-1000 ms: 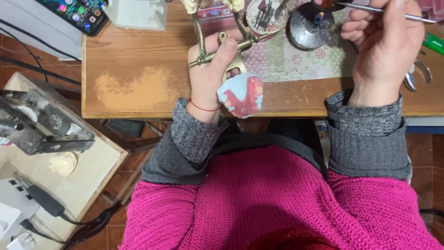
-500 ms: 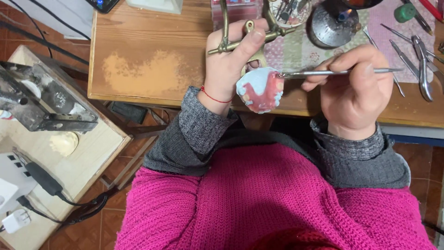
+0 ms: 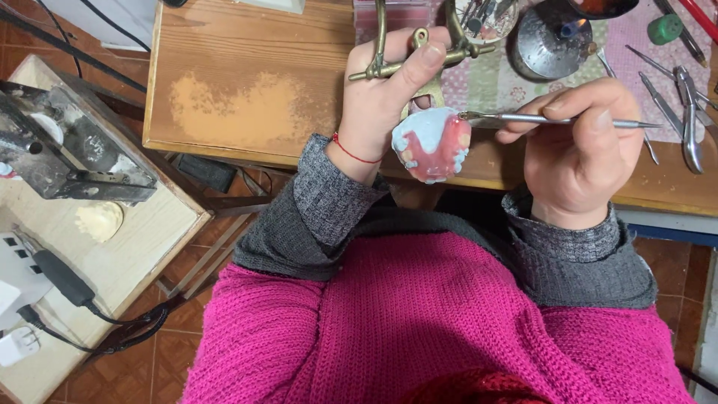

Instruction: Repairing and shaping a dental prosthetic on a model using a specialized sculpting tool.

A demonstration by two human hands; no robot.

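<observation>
The wooden counter [image 3: 254, 67] has a big pale worn patch on its top. A flowery cloth [image 3: 486, 75] lies on the counter at the far side. A round metal pot [image 3: 550, 49] sits on the cloth. Thin metal tools [image 3: 684, 112] lie on the right part, next to a green cap [image 3: 664, 28]. A small dish [image 3: 486, 19] full of little tools stands near the pot. To the left is a lower, pale side table [image 3: 142, 247]. A dark metal machine [image 3: 67, 150] stands on it, with a white plaster lump [image 3: 99, 221] and a black cable [image 3: 67, 280].
</observation>
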